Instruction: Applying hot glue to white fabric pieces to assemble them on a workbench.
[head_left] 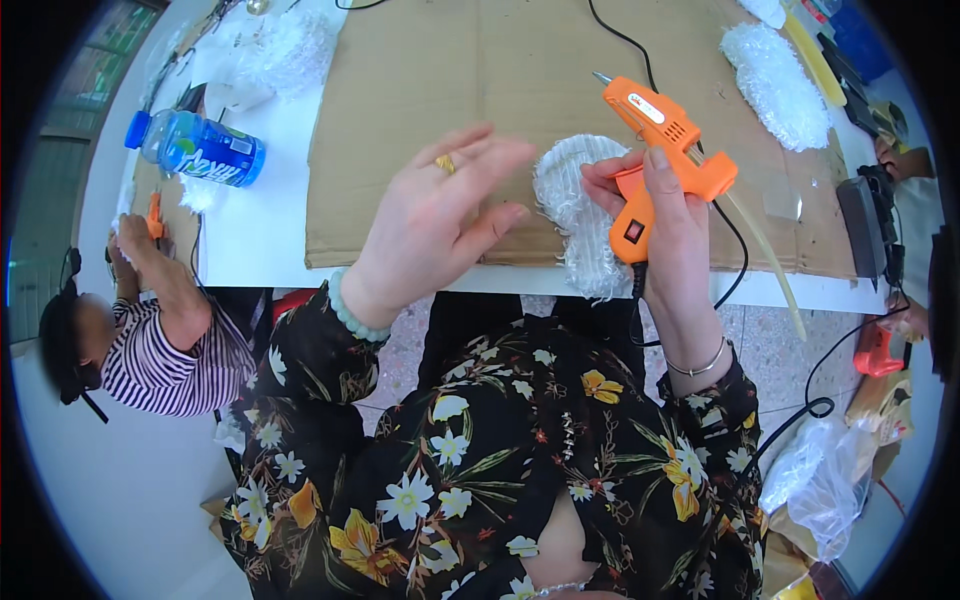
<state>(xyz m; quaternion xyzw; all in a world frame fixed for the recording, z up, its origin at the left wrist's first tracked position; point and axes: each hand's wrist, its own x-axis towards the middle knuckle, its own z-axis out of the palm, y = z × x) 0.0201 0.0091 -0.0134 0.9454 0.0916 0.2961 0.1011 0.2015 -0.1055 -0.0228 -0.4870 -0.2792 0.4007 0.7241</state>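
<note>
Black floral clothing [500, 430] lies nearest the camera, and beyond it the wearer's hands reach over a cardboard sheet [430, 90] on the white worktop [283, 190]. The right hand [682, 225] is wrapped around the handle of an orange glue gun [690, 155], held up with its metal nozzle [602, 78] pointing forward and to the left. The left hand [425, 225] is raised with fingers loosely extended, some blurred, and appears to hold nothing. Just beside the gun, a white fluffy piece [585, 230] lies at the cardboard's near edge, partly hanging over it; whether the right fingertips touch it cannot be told. The gun looks like light, rigid plastic, probably easy to steer one-handed, best held by the handle, well away from the nozzle, which may be hot. A pale glue stick [772, 262] trails from its rear and seems bendy, while the black cord [638, 280] at the handle's base could tug. The fluffy piece seems very light, soft and floppy; a gentle pinch at its rim would likely suit it, as its strands may flatten or cling to glue.
</note>
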